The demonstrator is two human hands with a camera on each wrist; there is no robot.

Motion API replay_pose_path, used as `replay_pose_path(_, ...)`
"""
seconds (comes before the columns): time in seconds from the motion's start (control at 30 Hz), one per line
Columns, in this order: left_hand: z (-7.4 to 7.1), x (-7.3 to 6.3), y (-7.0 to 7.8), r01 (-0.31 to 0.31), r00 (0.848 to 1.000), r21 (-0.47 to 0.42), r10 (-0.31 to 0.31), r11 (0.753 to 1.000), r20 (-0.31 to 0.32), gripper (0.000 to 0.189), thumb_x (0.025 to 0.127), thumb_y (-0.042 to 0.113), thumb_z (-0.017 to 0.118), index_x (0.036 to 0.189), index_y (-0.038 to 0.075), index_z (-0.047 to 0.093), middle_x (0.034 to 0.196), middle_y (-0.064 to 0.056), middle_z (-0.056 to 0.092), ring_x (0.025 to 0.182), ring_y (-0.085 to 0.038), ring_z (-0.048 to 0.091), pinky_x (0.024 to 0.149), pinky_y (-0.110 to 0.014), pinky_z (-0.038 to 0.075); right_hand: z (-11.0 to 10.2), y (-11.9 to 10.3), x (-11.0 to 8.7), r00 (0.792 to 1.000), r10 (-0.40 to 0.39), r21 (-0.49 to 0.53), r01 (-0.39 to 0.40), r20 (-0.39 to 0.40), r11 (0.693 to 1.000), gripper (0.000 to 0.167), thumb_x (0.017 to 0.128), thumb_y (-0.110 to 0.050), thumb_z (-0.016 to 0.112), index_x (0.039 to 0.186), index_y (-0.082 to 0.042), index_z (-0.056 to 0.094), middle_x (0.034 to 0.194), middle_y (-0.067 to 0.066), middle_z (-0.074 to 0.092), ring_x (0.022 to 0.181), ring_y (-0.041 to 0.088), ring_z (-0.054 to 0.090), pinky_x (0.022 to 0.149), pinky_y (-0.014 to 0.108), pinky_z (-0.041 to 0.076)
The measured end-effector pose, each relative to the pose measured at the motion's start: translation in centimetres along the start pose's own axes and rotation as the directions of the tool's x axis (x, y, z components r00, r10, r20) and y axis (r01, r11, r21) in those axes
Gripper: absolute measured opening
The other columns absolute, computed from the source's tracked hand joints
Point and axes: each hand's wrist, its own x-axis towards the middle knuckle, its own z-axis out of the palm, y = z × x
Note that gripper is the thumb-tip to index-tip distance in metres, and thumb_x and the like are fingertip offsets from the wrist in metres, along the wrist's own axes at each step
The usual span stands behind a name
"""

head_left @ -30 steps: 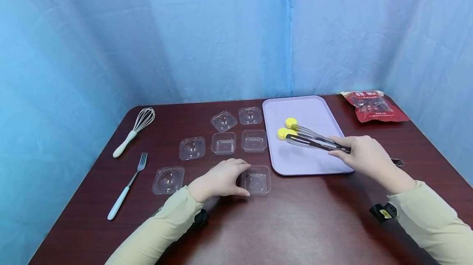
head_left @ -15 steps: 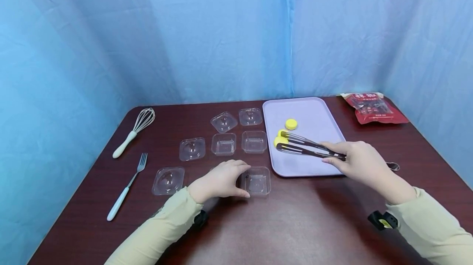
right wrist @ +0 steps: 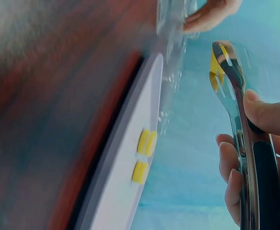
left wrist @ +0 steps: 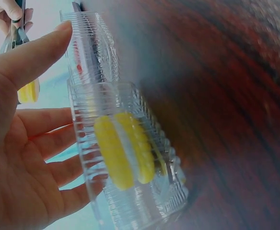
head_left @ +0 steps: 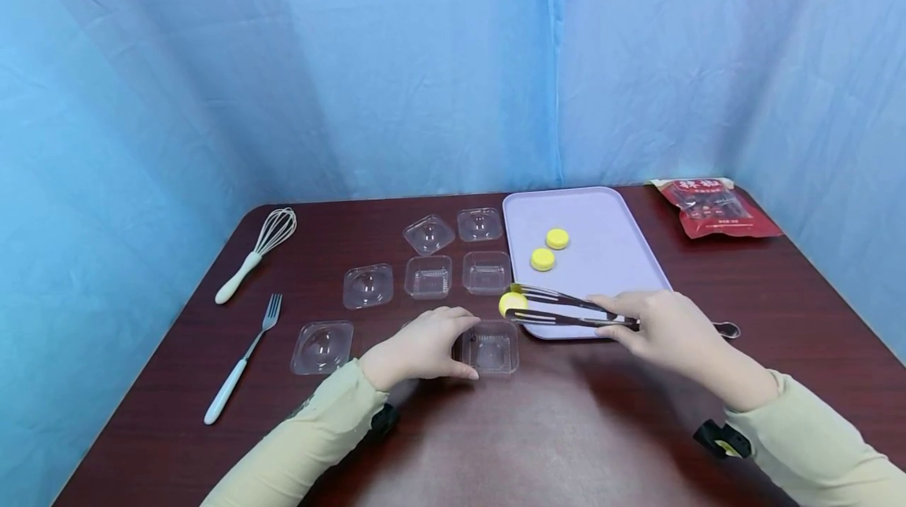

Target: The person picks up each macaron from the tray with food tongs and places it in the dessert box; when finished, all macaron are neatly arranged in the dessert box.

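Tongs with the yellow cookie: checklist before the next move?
1. Cookie held: ok. The yellow cookie sits between the tips of the tongs.
2. Grip on tongs: ok. The right hand is wrapped round the handles.
3. Target open: ok. The clear box has no lid and looks empty in the head view.
4. Box steadied: ok. The left hand touches its side.
5. Cookie over box: not ok. It hangs by the tray corner, short of the box.
6. Height above box: cannot tell.
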Motion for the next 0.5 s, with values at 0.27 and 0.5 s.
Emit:
replay_pose_path(0.27,0.0,0.0,0.0,0.001,1.0,-0.014,-0.001,1.0,0.005,0.071,0.076,0.041,0.077,0.13,0.0,0.055,0.128,-0.011,0.057,0.119,-0.025,0.053,0.101,-0.04,0.043,1.1,-0.7,-0.2,0.996,-0.087,0.02,0.087,0.009,0.996,0.043,0.066,-0.018,0.084,0.107,-0.012,0.073,0.082,-0.001,0.073,0.072,0.013,0.068,0.062,0.033,0.054)
replay_pose_path(0.5,-0.1,-0.1,0.0,0.0,1.0,-0.023,0.001,1.0,0.006,0.071,0.076,0.04,0.078,0.13,0.0,0.054,0.128,-0.012,0.057,0.12,-0.024,0.053,0.101,-0.04,0.043,1.6,-1.3,-0.3,0.994,-0.096,0.04,0.094,0.05,0.995,0.039,0.069,-0.019,0.082,0.106,-0.012,0.073,0.077,-0.007,0.07,0.064,0.003,0.059,0.056,0.028,0.049)
